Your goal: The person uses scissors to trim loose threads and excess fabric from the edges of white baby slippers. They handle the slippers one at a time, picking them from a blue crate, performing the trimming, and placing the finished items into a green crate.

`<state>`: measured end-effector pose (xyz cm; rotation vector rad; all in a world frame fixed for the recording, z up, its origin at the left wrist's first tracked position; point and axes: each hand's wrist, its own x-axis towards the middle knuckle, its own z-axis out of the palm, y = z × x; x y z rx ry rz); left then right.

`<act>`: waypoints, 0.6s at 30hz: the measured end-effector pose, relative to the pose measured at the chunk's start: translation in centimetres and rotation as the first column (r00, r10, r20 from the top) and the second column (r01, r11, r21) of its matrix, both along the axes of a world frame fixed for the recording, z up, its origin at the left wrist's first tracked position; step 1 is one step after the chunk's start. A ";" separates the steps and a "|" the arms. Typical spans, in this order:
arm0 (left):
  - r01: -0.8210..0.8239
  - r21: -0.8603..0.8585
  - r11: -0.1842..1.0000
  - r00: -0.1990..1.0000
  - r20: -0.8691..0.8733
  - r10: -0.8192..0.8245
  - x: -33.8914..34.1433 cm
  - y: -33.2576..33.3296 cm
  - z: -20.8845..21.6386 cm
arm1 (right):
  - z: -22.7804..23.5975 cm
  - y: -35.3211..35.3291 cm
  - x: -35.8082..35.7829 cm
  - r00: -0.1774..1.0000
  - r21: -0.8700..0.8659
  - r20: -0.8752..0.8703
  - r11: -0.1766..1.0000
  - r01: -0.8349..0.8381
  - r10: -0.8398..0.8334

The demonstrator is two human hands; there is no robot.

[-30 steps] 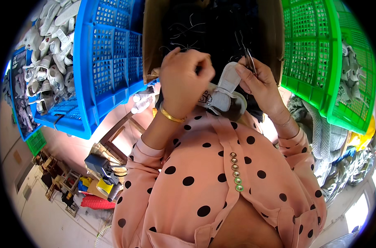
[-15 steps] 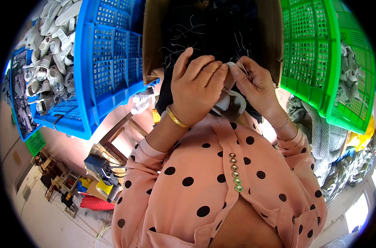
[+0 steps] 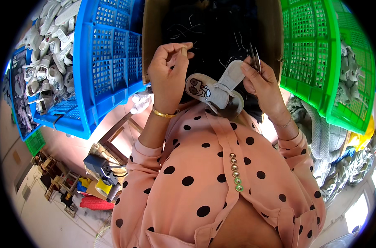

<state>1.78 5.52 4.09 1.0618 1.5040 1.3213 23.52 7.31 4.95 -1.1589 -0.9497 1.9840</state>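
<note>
The left hand (image 3: 168, 76) sits at about eleven o'clock from the picture's centre, raised with thumb and forefinger pinched together at its top; whether a thread lies between them cannot be told; a gold bangle (image 3: 164, 113) rings its wrist. The right hand (image 3: 260, 82) is at about one o'clock, grasping a small grey shoe (image 3: 216, 93) by its upturned strap end, with thin metal snips (image 3: 254, 58) held upright between the fingers above it. The shoe lies between the two hands, sole side showing a dark printed figure, its lower edge touching the pink dotted blouse (image 3: 204, 173); the left hand is just beside the toe end but apart from it. Behind the hands, at twelve o'clock, stands a brown box (image 3: 151, 37) with a dark inside strewn with pale thread ends. At ten o'clock a blue crate (image 3: 109, 62) holds more grey shoes (image 3: 47, 62) beyond its wall; at two o'clock a green crate (image 3: 316, 53) stands with grey pieces past its rim.
</note>
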 end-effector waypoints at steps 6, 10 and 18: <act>0.477 -0.219 0.851 0.870 -0.020 -0.492 1.1 -1.8 0.9 | 0.3 0.2 -0.2 0.999 0.043 0.045 0.999 -0.019 0.017; 0.535 -0.257 0.805 0.842 0.079 -0.534 1.9 -1.3 0.1 | -0.5 0.5 0.4 0.953 0.276 0.302 0.954 -0.115 0.027; 0.512 -0.280 0.812 0.859 0.161 -0.486 1.9 -0.5 0.1 | 2.3 0.4 1.6 0.324 0.473 0.846 0.315 -0.823 -0.423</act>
